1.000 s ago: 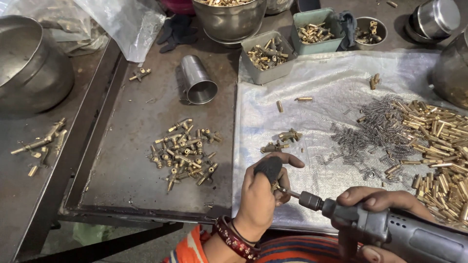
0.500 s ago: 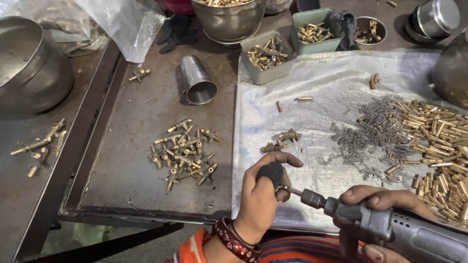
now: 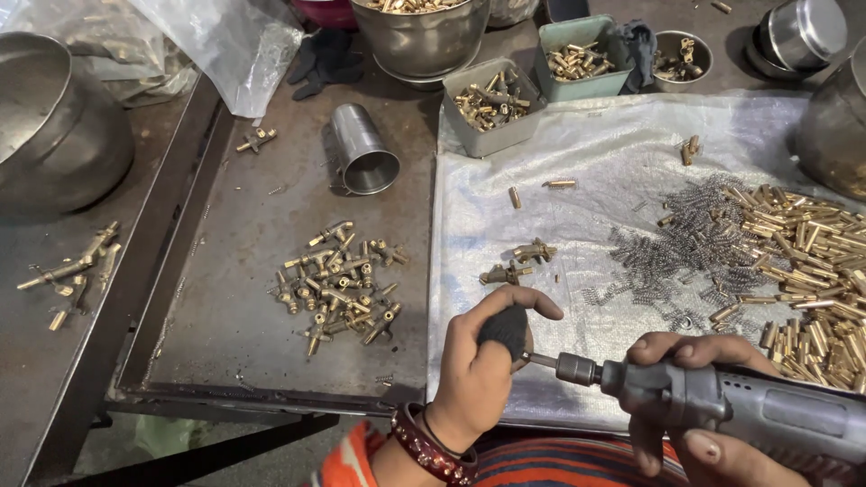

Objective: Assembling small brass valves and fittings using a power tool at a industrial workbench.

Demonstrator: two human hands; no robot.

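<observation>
While the left hand [image 3: 483,374] clenches a dark-handled piece [image 3: 505,329] and the right hand [image 3: 686,397] grasps a grey power driver [image 3: 722,415], the driver's bit meets that piece just above the counter's near edge; two brass fittings [image 3: 519,261] lie on the plastic sheet [image 3: 613,162] close by; a pile of assembled fittings [image 3: 338,284] sits to the left, seemingly done; springs [image 3: 677,261] and many brass pins [image 3: 803,261] to the right look unused, so much seems left.

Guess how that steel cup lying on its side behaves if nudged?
The steel cup would probably roll, since it lies on its round wall. It looks thin-walled and empty, so likely light. The smooth shiny metal may be slippery to pinch.
</observation>
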